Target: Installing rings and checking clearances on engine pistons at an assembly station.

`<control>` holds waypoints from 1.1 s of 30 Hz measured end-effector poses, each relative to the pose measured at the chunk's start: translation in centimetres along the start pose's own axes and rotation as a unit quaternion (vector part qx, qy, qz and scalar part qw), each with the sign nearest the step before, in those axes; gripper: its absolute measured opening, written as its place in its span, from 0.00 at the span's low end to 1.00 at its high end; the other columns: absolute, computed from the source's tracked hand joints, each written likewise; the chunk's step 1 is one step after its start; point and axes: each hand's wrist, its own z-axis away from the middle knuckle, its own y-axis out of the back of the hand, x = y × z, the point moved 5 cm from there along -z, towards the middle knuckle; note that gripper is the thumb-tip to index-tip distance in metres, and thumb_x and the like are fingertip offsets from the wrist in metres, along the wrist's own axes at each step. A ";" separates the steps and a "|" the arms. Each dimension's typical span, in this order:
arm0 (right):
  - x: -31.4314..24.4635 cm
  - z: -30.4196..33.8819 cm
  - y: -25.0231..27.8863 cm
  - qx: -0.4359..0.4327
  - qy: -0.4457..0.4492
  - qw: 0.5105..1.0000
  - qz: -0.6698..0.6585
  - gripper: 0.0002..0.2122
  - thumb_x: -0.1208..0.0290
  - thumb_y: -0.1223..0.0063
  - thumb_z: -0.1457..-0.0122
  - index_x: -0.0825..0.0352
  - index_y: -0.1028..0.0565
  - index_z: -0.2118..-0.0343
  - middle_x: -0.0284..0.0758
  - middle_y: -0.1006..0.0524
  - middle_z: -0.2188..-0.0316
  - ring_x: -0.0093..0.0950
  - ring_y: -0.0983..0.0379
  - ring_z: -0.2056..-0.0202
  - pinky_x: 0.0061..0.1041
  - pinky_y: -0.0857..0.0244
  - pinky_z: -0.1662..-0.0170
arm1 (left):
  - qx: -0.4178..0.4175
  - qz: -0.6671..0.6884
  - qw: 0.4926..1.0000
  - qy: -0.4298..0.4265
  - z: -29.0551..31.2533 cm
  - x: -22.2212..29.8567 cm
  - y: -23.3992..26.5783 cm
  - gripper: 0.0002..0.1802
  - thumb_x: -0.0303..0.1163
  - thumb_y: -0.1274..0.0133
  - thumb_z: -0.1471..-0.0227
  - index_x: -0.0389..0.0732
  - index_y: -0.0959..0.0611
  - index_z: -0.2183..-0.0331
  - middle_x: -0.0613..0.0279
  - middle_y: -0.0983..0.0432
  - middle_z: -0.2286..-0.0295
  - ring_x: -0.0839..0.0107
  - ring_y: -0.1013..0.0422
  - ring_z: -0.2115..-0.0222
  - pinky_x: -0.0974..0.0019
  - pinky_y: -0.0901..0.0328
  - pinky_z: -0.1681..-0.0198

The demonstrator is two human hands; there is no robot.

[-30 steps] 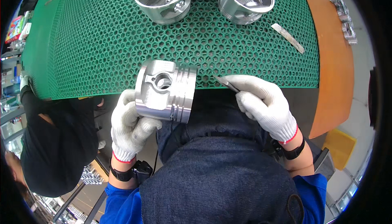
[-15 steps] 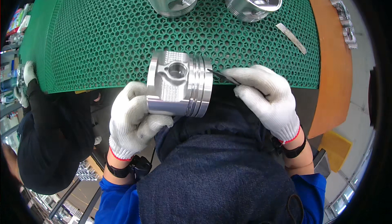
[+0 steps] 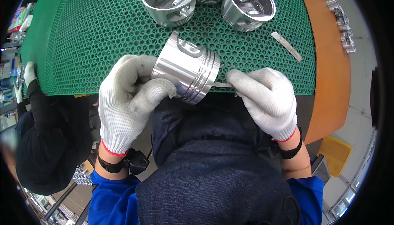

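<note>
At far left, a co-worker's white-gloved hand (image 3: pixel 30 73) rests by the edge of the green honeycomb-textured mat (image 3: pixel 98 40), well apart from this work; next, the person's left hand (image 3: pixel 127 98), in a white knit glove with a red cuff edge, grips a shiny silver metal piston (image 3: pixel 180 67) by its left end, thumb on the near side; the piston sits tilted in the hand above the mat's near edge, ring grooves facing right.

Beyond it, on the far middle of the mat, stand three silver cup-shaped pistons (image 3: pixel 164 13), open ends up; between the hands, a thin grey metal blade (image 3: pixel 221 84) points left, its tip over the grooved end's rim; actual contact is hard to tell; the right hand (image 3: pixel 266 98), same kind of glove, has the blade pinched between thumb and forefinger.

For good work here, I'd judge: firm left grip, fingertips clear of the blade's line; short, light strokes along the edge, blade at a shallow angle so the tip doesn't dig into the groove walls; turn the piston rather than overreach with the wrist; main risk looks like a slip scratching the polished side.

Right of that, a pale flat strip (image 3: pixel 286 46) lies on the mat; farther right, an orange-brown board (image 3: pixel 328 81).
</note>
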 end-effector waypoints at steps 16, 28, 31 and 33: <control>0.2 2.1 0.4 0.037 -0.031 0.998 -0.050 0.17 0.78 0.39 0.53 0.59 0.19 0.58 0.31 0.24 0.76 0.30 0.25 0.77 0.28 0.31 0.74 | 0.023 -0.060 0.997 -0.042 -0.4 0.2 -1.2 0.19 0.31 0.33 0.58 0.34 0.19 0.63 0.58 0.23 0.70 0.73 0.26 0.72 0.70 0.31 0.69; 0.5 1.1 0.7 -0.004 -0.086 0.989 -0.118 0.17 0.78 0.40 0.51 0.61 0.20 0.56 0.35 0.24 0.75 0.31 0.25 0.75 0.27 0.31 0.71 | -0.007 -0.190 0.979 -0.077 0.6 0.9 -0.1 0.10 0.29 0.41 0.55 0.32 0.18 0.70 0.56 0.25 0.78 0.65 0.29 0.79 0.65 0.36 0.73; 0.3 0.1 0.4 0.008 -0.083 0.991 -0.100 0.16 0.78 0.40 0.51 0.60 0.20 0.56 0.34 0.24 0.75 0.30 0.25 0.76 0.26 0.31 0.72 | -0.003 -0.179 0.982 -0.054 0.1 0.6 -0.2 0.10 0.29 0.41 0.54 0.32 0.19 0.70 0.56 0.26 0.79 0.67 0.31 0.80 0.66 0.36 0.74; 0.4 -0.3 0.0 0.019 -0.090 0.992 -0.084 0.16 0.78 0.40 0.50 0.60 0.20 0.56 0.34 0.24 0.75 0.30 0.25 0.76 0.26 0.31 0.72 | 0.000 -0.176 0.983 -0.058 -0.3 0.5 -0.5 0.10 0.30 0.42 0.53 0.32 0.19 0.70 0.57 0.27 0.79 0.68 0.31 0.80 0.67 0.36 0.74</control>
